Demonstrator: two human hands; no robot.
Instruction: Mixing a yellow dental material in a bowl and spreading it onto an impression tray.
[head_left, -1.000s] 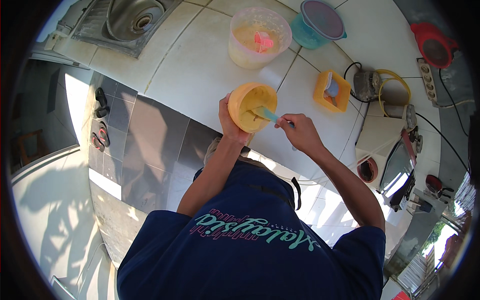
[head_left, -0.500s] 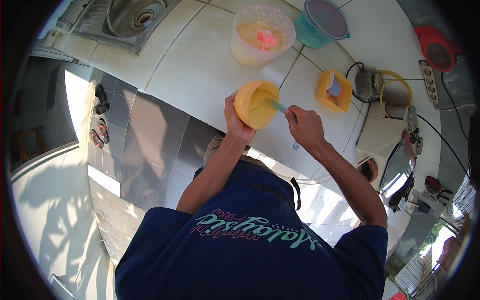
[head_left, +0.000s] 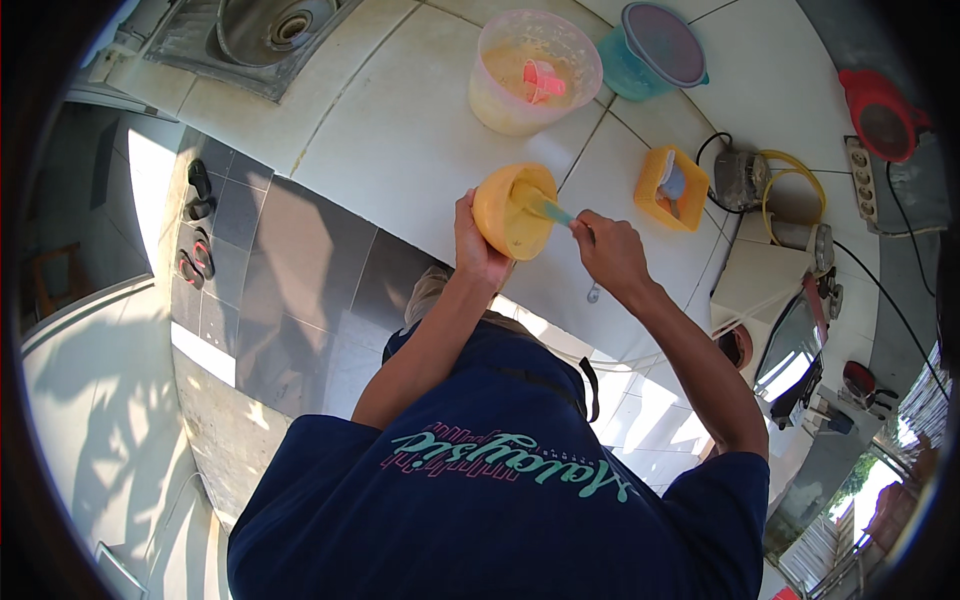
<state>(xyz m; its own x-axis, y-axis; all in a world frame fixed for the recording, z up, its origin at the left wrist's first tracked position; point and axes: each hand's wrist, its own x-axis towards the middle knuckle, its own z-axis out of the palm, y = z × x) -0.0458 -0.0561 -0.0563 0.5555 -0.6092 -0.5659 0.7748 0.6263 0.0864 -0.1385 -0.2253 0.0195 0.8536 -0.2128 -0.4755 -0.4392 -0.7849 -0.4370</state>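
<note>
My left hand (head_left: 478, 245) grips a yellow bowl (head_left: 493, 210) from its left side and underneath, tilting its mouth to the right. Thick yellow batter (head_left: 520, 232) coats the inside. In my right hand (head_left: 606, 250) is the handle of a pale green spatula (head_left: 551, 209), whose blade end dips into the batter. Both hands are above the near edge of a white tiled counter (head_left: 400, 130). Beyond the bowl stands a translucent tub (head_left: 500, 95) with smeared walls, holding a pink measuring cup (head_left: 543, 82) and a yellowish mix.
A lidded teal container (head_left: 640, 70) stands beside the tub. Farther right are a yellow basket (head_left: 655, 208) with small items, a power strip (head_left: 861, 180) with cables, and a red sieve-like item (head_left: 880, 115). A metal sink (head_left: 235, 45) lies at the far left; sandals (head_left: 196, 258) are on the floor.
The bowl has tipped slightly further toward the right, and the spatula has shifted a little inside it. Both hands keep their grips. The view has moved slightly.
</note>
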